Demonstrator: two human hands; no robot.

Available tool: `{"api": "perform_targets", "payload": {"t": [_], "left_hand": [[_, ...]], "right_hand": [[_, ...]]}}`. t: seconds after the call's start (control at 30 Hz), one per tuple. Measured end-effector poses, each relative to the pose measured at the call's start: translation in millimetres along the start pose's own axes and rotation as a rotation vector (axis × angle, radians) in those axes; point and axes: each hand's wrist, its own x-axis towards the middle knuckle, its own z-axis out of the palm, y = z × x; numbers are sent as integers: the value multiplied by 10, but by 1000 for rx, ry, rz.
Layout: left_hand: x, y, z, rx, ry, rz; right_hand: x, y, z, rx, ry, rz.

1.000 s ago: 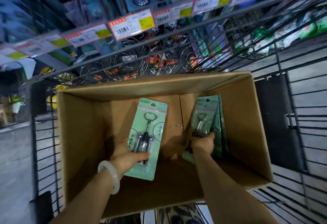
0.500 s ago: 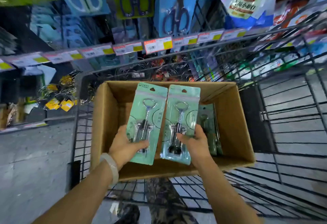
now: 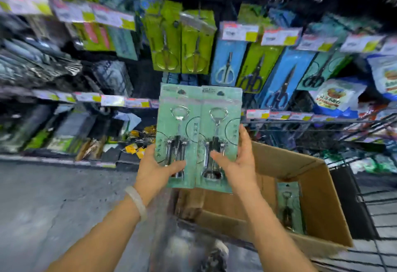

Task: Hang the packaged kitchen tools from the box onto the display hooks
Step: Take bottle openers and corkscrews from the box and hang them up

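Note:
Two mint-green corkscrew packs are held upright side by side in front of the display. My left hand grips the lower part of the left corkscrew pack. My right hand grips the right corkscrew pack along its lower right edge. Below and to the right, the cardboard box sits in a wire cart and holds more green packs against its right wall. The view is blurred by motion.
Packaged scissors in green and blue cards hang on the display behind the packs, under rows of price tags. The wire cart surrounds the box at right. Grey floor lies to the left.
Both hands have lifted the two corkscrew packs out of the box and up toward the hanging display. The view has swung upward and left, away from the box.

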Motion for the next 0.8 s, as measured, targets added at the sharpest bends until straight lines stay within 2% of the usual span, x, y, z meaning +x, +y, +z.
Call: {"api": "perform_targets", "payload": {"t": [0.33,0.67,0.8], "left_hand": [[-346,532,-1727,-17,250,183],[-361,983,-2709,-108,436,304],[-168,1209,-3065,-70,495,350]], "right_hand": [[-236,-1009,1449,-62,-194,-314],[-220,-1721,2412,-25,-322,-491],[-42,-1997,2815,-7,-348,-540]]}}
